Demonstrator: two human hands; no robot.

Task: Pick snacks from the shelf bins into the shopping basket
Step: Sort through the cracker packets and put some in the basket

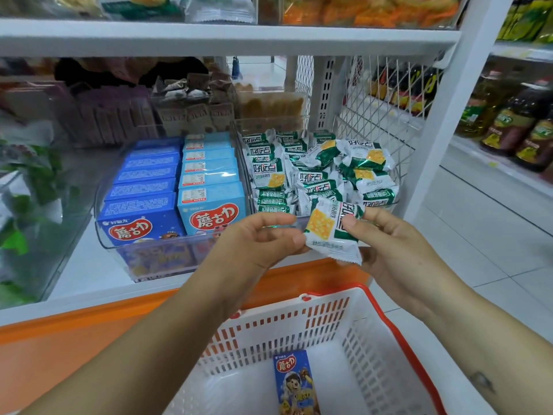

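White shelf (89, 274) with orange front edge across mid frame, pale tiled floor (493, 235) at right; left hand (260, 238) and right hand (398, 250) both pinching one green cracker packet (330, 232) at centre, above white basket (329, 301) holding a blue box (296, 381)

Both our bare forearms reach forward and converge. Our left hand (263, 238) pinches one edge of the packet (326, 229) between thumb and curled fingers, and our right hand (389, 244) pinches its opposite side.

Cracker packet (330, 232) between both hands
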